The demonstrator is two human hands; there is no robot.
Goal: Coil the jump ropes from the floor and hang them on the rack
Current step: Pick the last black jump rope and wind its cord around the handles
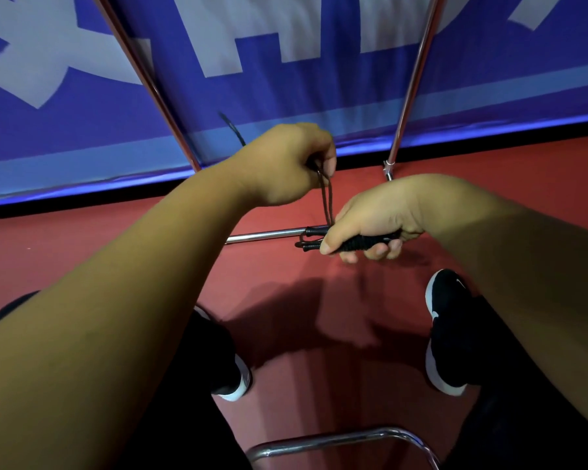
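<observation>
Hands (286,164) (374,217) round jump rope (358,243)

Across the top of the frame we see a blue fabric banner with large pale lettering (319,96), its lower edge meeting a dull red floor (82,252). At lower right we find a black sports shoe with a white sole (450,334). A second black shoe (233,378) sits lower centre, partly hidden. Dark shadows (302,320) lie on the floor between them.
</observation>
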